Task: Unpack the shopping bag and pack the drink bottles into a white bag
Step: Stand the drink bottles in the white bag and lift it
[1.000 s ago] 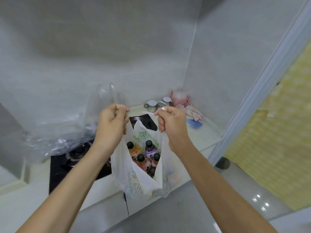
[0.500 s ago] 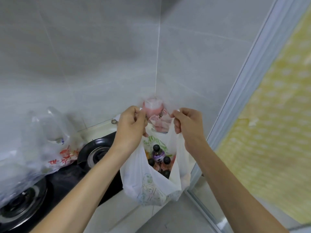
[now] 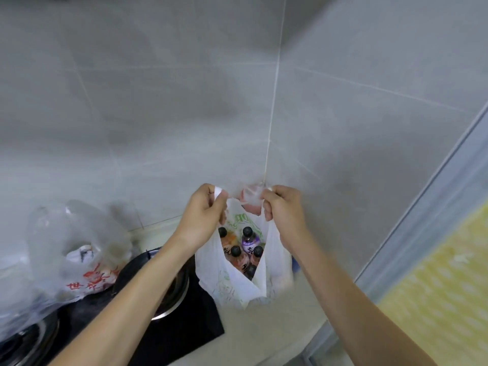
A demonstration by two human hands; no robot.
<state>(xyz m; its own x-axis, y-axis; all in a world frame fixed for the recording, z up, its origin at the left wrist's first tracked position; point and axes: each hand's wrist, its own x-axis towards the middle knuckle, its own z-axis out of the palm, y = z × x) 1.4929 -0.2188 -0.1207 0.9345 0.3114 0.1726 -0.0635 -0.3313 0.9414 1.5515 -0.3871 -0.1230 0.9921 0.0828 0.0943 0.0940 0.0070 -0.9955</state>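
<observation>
A black stove fills the 7 o'clock corner, with a clear bag at 9 o'clock. On the bench, centre, stands the white bag holding bottles. Left hand and right hand have fingers clenched round its handles.

Both arms outstretched, left grip and right grip clenched, raised side by side
</observation>
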